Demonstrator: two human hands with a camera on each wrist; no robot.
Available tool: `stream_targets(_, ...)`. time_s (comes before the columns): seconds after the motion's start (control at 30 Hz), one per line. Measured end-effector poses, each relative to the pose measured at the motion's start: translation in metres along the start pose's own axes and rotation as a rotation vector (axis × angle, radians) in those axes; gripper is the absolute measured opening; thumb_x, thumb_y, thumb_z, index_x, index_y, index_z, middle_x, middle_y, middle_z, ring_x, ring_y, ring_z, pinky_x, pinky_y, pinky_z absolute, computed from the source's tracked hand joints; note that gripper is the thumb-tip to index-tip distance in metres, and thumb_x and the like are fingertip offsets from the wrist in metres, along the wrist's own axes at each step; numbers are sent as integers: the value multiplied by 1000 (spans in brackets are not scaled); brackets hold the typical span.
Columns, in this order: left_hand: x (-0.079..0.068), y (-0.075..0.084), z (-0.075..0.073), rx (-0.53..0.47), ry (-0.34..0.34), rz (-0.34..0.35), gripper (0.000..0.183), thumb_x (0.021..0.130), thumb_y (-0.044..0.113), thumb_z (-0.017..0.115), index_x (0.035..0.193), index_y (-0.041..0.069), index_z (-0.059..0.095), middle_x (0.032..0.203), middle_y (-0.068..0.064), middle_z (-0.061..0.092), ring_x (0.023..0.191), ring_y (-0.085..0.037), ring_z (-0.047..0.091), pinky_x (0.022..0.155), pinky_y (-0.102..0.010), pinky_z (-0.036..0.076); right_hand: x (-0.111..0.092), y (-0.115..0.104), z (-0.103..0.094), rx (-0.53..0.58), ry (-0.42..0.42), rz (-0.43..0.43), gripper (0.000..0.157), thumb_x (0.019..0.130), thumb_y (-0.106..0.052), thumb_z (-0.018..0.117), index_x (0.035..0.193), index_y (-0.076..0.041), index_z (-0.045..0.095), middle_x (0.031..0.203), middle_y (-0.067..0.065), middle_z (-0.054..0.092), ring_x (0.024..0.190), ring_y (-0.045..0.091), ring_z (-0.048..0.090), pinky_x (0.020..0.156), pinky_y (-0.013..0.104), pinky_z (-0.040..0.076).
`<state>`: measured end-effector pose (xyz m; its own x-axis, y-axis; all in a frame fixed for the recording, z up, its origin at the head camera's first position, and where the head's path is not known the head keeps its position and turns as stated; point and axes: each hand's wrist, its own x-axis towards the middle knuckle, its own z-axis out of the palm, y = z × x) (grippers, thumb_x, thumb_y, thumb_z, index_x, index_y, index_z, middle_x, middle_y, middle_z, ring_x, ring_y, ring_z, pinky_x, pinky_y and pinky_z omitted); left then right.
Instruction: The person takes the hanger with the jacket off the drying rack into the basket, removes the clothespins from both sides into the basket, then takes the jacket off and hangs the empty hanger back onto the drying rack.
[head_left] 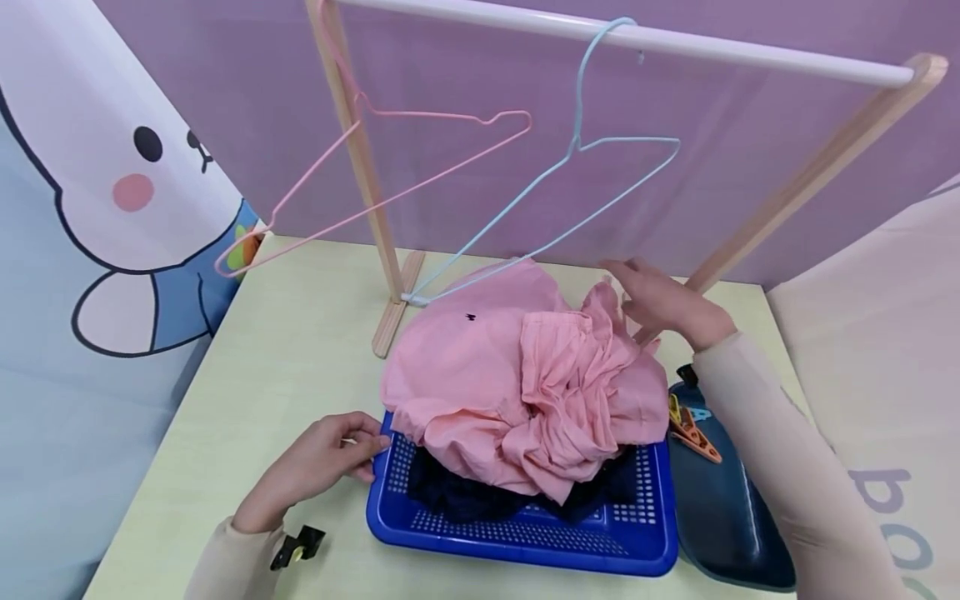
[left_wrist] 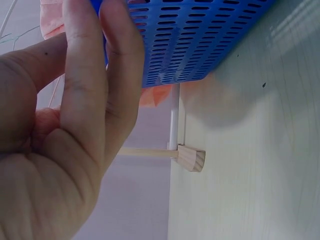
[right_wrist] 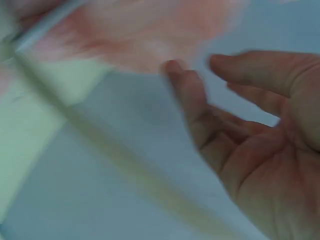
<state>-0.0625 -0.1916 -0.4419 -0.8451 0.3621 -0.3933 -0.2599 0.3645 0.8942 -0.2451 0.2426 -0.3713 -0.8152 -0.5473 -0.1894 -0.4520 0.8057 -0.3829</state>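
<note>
A blue plastic basket (head_left: 525, 542) stands on the table with a heap of pink clothing (head_left: 465, 367) piled over its top and dark clothing (head_left: 457, 496) under that. My left hand (head_left: 333, 454) pinches the basket's left rim between thumb and fingers; in the left wrist view its fingers are bent at the basket wall (left_wrist: 185, 40). Behind the heap's right side, my right hand (head_left: 663, 302) hovers with fingers spread and nothing between them. In the right wrist view the blurred pink cloth (right_wrist: 145, 45) lies just beyond the fingertips.
A wooden rack with a white rail (head_left: 750, 54) stands behind the basket. From it hang a pink hanger (head_left: 427, 179) and a light blue hanger (head_left: 551, 171), whose lower corner overlaps the clothing. Right of the basket, a dark tray (head_left: 731, 517) holds several clothespins (head_left: 693, 437).
</note>
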Motion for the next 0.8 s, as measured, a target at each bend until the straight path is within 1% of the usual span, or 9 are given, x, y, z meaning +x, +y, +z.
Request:
stream_targets(0.03, 0, 0, 0, 0, -2, 1, 31, 91, 24, 60, 105, -4, 58, 84, -10, 64, 67, -24, 64, 61, -31, 55, 5, 10, 4, 6, -68, 69, 71, 81, 12, 53, 143, -4, 24, 132, 28, 33, 110, 38, 43, 87, 51, 43)
stream_targets(0.1, 1, -1, 1, -2, -4, -1, 31, 91, 24, 60, 105, -4, 58, 84, -10, 64, 67, -24, 64, 61, -31, 55, 14, 26, 15, 10, -191, 121, 66, 83, 7, 55, 141, -5, 28, 128, 26, 39, 109, 35, 44, 88, 50, 43)
stream_targets(0.17, 1, -2, 1, -9, -9, -2, 31, 91, 24, 60, 105, -4, 58, 84, -10, 63, 67, -25, 64, 61, -31, 55, 21, 38, 27, -1, -275, 89, 52, 84, -1, 58, 133, -6, 41, 116, 20, 50, 99, 30, 51, 83, 46, 46)
stream_targets(0.23, 2, -3, 3, -14, -13, 0, 31, 91, 24, 60, 106, -4, 58, 84, -10, 63, 67, -25, 64, 61, -31, 55, 26, 47, 37, -44, -297, 13, 32, 86, -8, 59, 118, -9, 54, 102, 10, 58, 89, 25, 55, 79, 43, 48)
stream_targets(0.27, 2, -3, 3, -15, -15, 4, 31, 91, 23, 59, 105, -4, 58, 84, -10, 63, 67, -25, 64, 61, -31, 55, 28, 51, 42, -70, -283, -24, 22, 87, -10, 58, 108, -10, 59, 95, 6, 60, 85, 23, 56, 77, 42, 48)
stream_targets(0.33, 2, -3, 4, -19, -19, 10, 30, 91, 23, 60, 105, -4, 58, 85, -10, 63, 67, -25, 64, 61, -32, 55, 30, 57, 46, -92, -234, -60, 11, 86, -10, 57, 96, -11, 62, 86, 2, 60, 79, 20, 56, 73, 40, 48)
stream_targets(0.43, 2, -2, 4, -13, -21, 19, 30, 91, 23, 60, 104, -4, 58, 85, -10, 63, 66, -25, 64, 61, -32, 55, 29, 61, 46, -86, -113, -79, 10, 85, -4, 55, 89, -11, 61, 80, 1, 58, 72, 20, 54, 68, 38, 46)
stream_targets(0.57, 1, -2, 3, -5, -17, 16, 30, 91, 24, 60, 104, -3, 58, 85, -10, 63, 66, -25, 64, 60, -31, 55, 28, 59, 40, -12, -20, -69, 11, 86, -1, 52, 90, -10, 59, 80, 3, 58, 69, 20, 51, 66, 36, 44)
stream_targets(0.8, 0, -2, 3, -14, -16, 8, 30, 91, 24, 60, 104, -3, 58, 86, -10, 63, 67, -25, 64, 60, -32, 55, 25, 54, 38, 47, 3, -23, 12, 88, -4, 53, 96, -5, 60, 85, 7, 60, 73, 21, 54, 70, 38, 47)
